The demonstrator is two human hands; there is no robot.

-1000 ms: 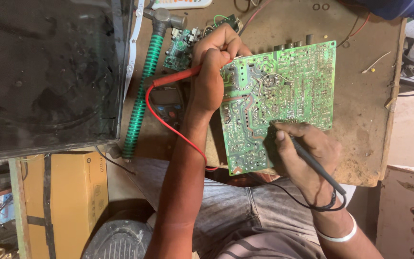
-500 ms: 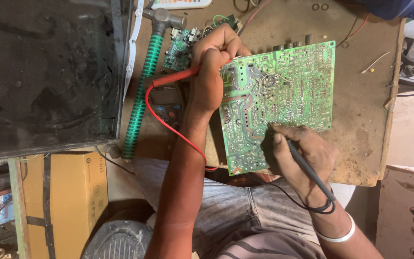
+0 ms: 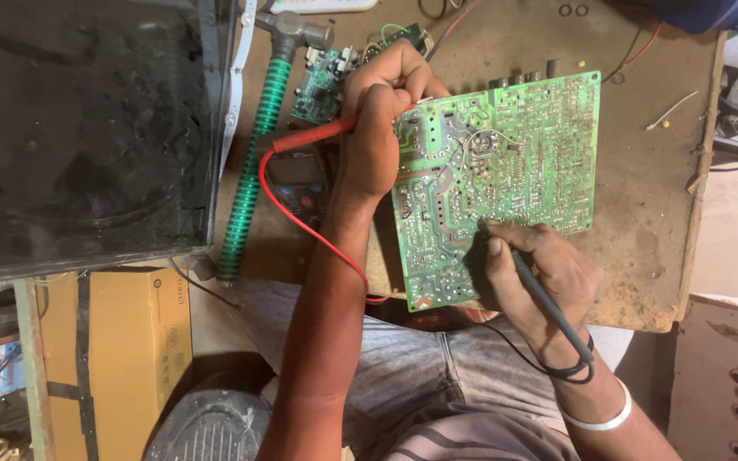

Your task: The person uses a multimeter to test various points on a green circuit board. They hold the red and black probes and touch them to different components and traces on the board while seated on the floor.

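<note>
A large green circuit board [image 3: 514, 162] lies solder side up on the brown workbench [image 3: 642, 213]. My left hand [image 3: 377, 128] grips a red test probe [image 3: 313, 137] and presses its tip to the board's upper left edge; a red lead [image 3: 301, 224] loops down from it. My right hand [image 3: 540, 273] holds a black test probe [image 3: 548, 303] like a pen, tip touching the board's lower middle. Its black lead wraps around my wrist.
A dark multimeter [image 3: 296, 183] sits left of my left wrist. A hammer with a green ribbed handle [image 3: 254, 162] lies beside a small green board [image 3: 322, 72]. A big dark screen panel [image 3: 79, 128] fills the left. A yellow box [image 3: 121, 350] stands below it.
My right hand has shifted the black probe slightly up and left along the board. My left hand and the red probe have stayed put.
</note>
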